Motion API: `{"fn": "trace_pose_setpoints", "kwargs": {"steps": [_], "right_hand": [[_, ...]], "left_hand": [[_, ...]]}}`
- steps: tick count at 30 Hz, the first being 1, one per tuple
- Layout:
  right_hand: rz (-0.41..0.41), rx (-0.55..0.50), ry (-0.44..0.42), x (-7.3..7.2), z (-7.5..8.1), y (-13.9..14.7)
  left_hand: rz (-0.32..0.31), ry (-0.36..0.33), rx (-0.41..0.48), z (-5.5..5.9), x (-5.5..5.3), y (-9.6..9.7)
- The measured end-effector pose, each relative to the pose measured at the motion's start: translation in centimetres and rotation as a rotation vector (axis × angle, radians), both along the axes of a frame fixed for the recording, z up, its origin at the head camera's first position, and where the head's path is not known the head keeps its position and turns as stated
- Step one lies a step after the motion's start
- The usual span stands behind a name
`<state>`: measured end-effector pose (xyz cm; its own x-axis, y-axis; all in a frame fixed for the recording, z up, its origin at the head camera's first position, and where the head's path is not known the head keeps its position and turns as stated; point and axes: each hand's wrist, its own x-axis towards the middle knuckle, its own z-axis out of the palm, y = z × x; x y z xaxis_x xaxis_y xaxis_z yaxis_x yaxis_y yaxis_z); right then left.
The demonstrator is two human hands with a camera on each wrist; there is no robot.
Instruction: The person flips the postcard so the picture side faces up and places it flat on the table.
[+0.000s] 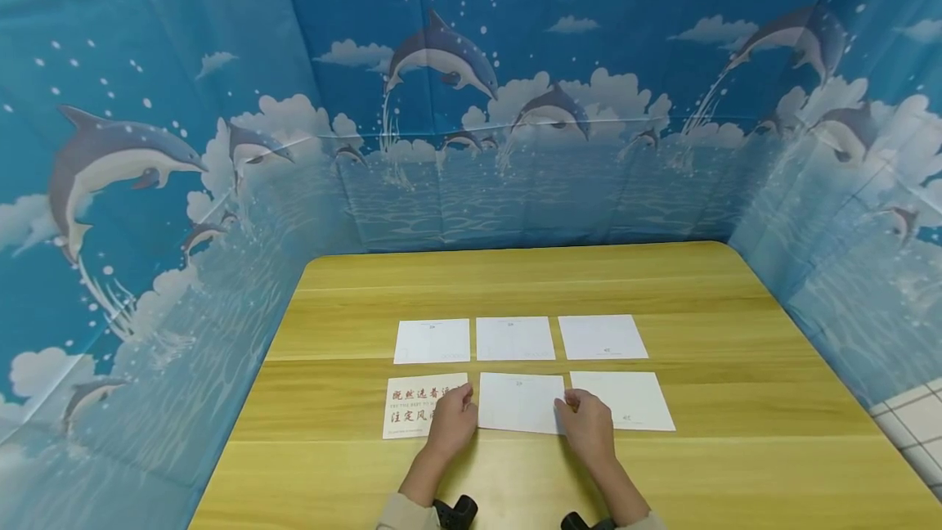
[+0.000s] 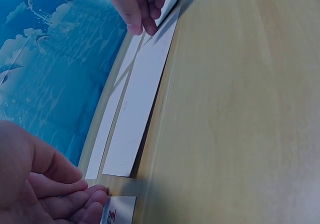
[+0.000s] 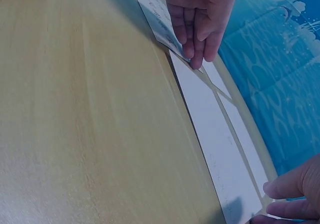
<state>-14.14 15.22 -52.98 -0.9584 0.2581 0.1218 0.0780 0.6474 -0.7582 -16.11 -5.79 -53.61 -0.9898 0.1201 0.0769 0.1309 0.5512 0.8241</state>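
Observation:
A white card lies in the middle of the near row, between the two hands. The right hand is at its right edge, thumb and fingers loosely apart in the right wrist view. The left hand is at the gap on its left, fingertips right at the edge of a cream card with red Chinese lettering, partly covering the lettering. Loosely bent, the left fingers show nothing gripped. Another white card, with a small mark, lies right of the right hand.
A far row holds three white cards: left, middle and right. All lie on a yellow wood-grain table. Behind and beside it hangs a blue dolphin-print curtain. White floor tiles show at the right.

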Motion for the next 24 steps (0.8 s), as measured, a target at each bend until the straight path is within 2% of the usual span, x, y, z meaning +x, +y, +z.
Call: {"fn": "trace_pose_setpoints", "kwargs": {"steps": [6,11,17,24], "right_hand": [[-0.003,-0.005,0.016,-0.1,-0.3,-0.1],[-0.013,-0.010,0.035,0.0,-0.6,-0.1],[-0.026,-0.029,0.044,0.0,-0.8,-0.3],[-0.042,-0.032,0.045,0.0,-1.0,-0.4]], "left_hand": [[-0.006,0.009,0.025,-0.1,0.3,0.2],[-0.002,0.047,0.024,-0.2,0.5,0.6],[0.027,0.083,0.002,-0.2,0.7,1.1],[0.067,0.073,0.036,-0.3,0.8,1.4]]}}
